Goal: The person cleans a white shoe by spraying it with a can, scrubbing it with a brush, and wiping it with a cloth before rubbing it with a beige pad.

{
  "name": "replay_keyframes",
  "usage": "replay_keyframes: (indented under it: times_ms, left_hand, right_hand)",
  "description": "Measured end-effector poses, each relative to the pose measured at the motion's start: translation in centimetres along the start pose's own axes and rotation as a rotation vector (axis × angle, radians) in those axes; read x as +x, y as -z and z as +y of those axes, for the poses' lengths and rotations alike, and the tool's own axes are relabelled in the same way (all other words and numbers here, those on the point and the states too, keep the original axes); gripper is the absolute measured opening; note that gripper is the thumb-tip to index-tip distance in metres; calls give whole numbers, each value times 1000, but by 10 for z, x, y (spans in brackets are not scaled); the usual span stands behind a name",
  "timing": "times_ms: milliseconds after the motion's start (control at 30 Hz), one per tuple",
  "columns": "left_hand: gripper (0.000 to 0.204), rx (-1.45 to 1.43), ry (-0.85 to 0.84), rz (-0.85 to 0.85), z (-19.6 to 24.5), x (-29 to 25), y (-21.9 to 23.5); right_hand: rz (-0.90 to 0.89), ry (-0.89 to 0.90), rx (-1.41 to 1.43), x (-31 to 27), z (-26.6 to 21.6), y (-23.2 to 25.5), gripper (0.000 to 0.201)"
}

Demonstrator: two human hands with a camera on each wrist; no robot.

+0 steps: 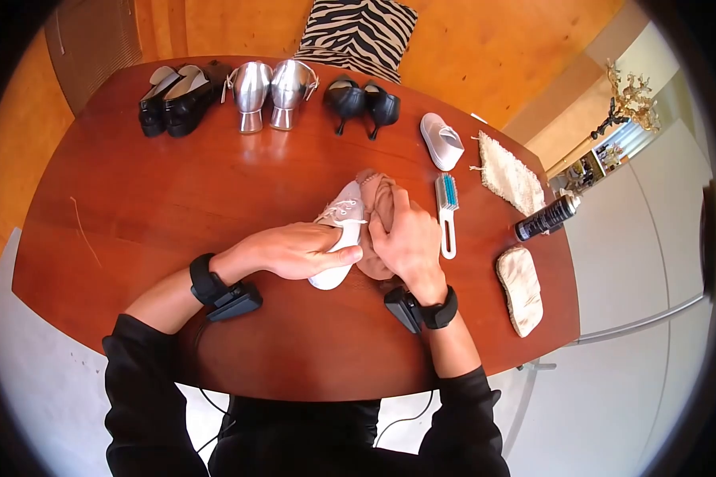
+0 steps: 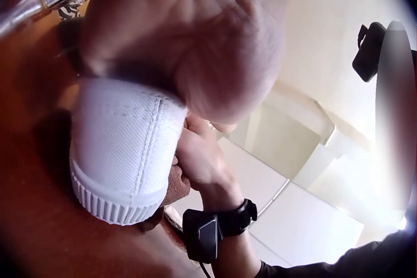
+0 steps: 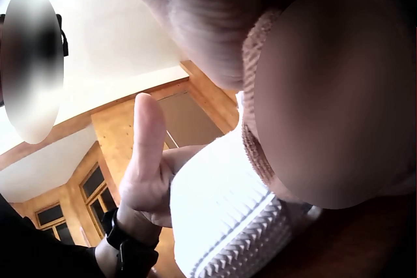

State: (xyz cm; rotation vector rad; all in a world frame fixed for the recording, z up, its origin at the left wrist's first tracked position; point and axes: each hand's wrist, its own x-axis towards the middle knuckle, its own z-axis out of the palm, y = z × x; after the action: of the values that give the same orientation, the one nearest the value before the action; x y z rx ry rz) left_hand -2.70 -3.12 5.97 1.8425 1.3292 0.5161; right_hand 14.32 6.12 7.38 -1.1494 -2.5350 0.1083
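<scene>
A white lace-up sneaker (image 1: 349,235) is held over the near middle of the table, toe pointing away. The fingers of my left hand (image 1: 294,248) reach into its opening and are hidden inside, while the thumb stays outside, stretched out. In the left wrist view, the heel of the sneaker (image 2: 127,147) faces the camera, with its ribbed sole edge low. My right hand (image 1: 410,238) grips a bunched brown cloth (image 1: 378,203) against the sneaker's right side. Close up in the right wrist view, the cloth (image 3: 255,134) overlaps the white sole.
The matching sneaker (image 1: 441,141), a blue-bristled brush (image 1: 447,215), a fluffy cloth (image 1: 507,171), a black spray can (image 1: 546,218) and a pale pad (image 1: 520,291) lie to the right. Black shoes (image 1: 179,99), silver heels (image 1: 269,91) and black heels (image 1: 362,102) line the far edge.
</scene>
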Motion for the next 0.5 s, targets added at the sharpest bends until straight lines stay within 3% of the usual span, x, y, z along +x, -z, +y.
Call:
replay_keyframes:
  times_ms: [100, 167, 233, 333, 500]
  left_hand:
    - [69, 23, 13, -6, -3, 0, 1]
    - [60, -238, 35, -62, 5, -3, 7]
    - [62, -257, 78, -46, 2, -4, 7]
    - [61, -231, 124, -49, -1, -3, 7]
    - [61, -241, 51, 48, 2, -3, 1]
  right_hand:
    - [-12, 51, 72, -6, -7, 6, 40]
    - [-40, 86, 137, -13, -16, 13, 42]
    - [-73, 181, 164, -21, -26, 16, 42]
    - [-59, 166, 103, -21, -24, 12, 42]
    - [2, 62, 52, -7, -7, 5, 42]
